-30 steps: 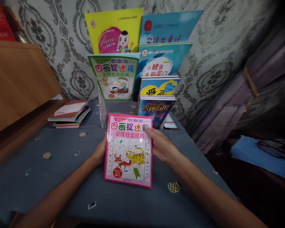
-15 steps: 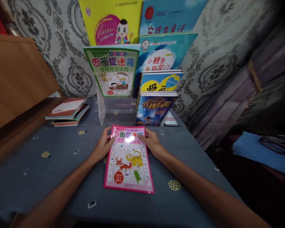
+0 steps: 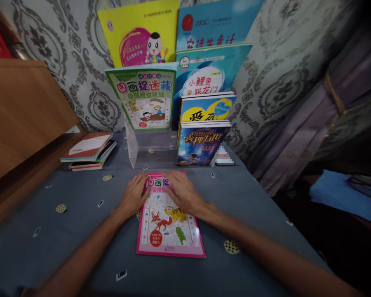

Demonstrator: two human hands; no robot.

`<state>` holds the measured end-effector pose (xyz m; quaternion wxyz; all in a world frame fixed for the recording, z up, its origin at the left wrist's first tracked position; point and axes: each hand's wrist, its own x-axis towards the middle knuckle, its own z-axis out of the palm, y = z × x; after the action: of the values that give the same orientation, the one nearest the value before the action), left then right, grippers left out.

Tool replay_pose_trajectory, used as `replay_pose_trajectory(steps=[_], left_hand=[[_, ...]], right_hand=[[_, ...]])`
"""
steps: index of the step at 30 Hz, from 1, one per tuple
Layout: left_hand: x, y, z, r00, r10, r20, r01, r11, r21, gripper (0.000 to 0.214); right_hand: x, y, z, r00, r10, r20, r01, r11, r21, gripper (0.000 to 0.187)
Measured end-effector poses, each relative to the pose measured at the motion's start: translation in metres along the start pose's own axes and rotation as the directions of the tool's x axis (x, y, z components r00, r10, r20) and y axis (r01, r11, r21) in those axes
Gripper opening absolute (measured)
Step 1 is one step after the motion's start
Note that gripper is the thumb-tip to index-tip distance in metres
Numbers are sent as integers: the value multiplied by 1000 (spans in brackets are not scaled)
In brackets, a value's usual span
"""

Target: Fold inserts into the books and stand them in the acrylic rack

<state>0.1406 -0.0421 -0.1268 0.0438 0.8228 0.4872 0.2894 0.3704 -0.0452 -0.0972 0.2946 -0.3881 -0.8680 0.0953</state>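
A pink children's puzzle book (image 3: 168, 225) with a fox and a tiger on its cover lies flat on the blue-grey tablecloth (image 3: 64, 231). My left hand (image 3: 134, 197) holds its upper left corner, fingers curled round the edge. My right hand (image 3: 182, 192) lies flat across the top of the cover, fingers spread, hiding part of the title. Just beyond the book stands a clear acrylic display stand (image 3: 148, 146) whose lowest left slot holds no book.
The stand carries a green puzzle book (image 3: 145, 97), a yellow book (image 3: 140, 35), several blue books (image 3: 210, 74) and a dark blue one (image 3: 200, 142). A small stack of books (image 3: 89, 150) lies at the left beside a wooden panel (image 3: 21, 111). Curtains hang at the right.
The pink book went from lifted and tilted towards me to flat on the cloth. My right hand slid from the book's right edge onto its top; my left hand moved up to the corner.
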Motion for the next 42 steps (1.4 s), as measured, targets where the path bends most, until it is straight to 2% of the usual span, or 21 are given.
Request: replay_pose_trajectory(steps=[3, 5, 8, 11, 20, 24, 28, 32, 38, 42], left_hand=[[-2, -1, 2, 1000, -16, 10, 16, 999, 34, 29], [-2, -2, 3, 1000, -27, 16, 26, 998, 52, 26], [-2, -1, 3, 1000, -28, 11, 27, 998, 65, 30], [-2, 1, 3, 1000, -21, 11, 21, 997, 79, 37], [0, 4, 0, 997, -43, 57, 37, 994, 103, 36], [1, 1, -2, 998, 0, 61, -7, 993, 117, 34], [2, 2, -6, 995, 36, 91, -53, 981, 185, 36], [0, 20, -5, 976, 132, 173, -161, 972, 169, 39], [-9, 67, 4, 907, 319, 275, -329, 944, -9, 40], [-16, 86, -1, 849, 417, 324, -398, 909, -128, 37]], right_hand=[[14, -19, 20, 981, -112, 161, 102, 992, 69, 58], [22, -24, 32, 975, -92, 204, 78, 994, 75, 61], [25, -19, 39, 969, -58, 239, 41, 996, 75, 60], [18, -4, 36, 965, -35, 260, 18, 997, 69, 57], [-21, 57, 6, 978, 149, 146, -153, 988, 17, 52], [-25, 67, -6, 982, 177, 69, -183, 978, 99, 46], [-23, 67, -8, 976, 210, 58, -217, 962, 164, 43], [-23, 65, -7, 976, 212, 54, -218, 963, 161, 44], [-24, 63, -8, 977, 186, 105, -196, 975, 101, 48], [-25, 62, -7, 979, 172, 114, -181, 981, 75, 50]])
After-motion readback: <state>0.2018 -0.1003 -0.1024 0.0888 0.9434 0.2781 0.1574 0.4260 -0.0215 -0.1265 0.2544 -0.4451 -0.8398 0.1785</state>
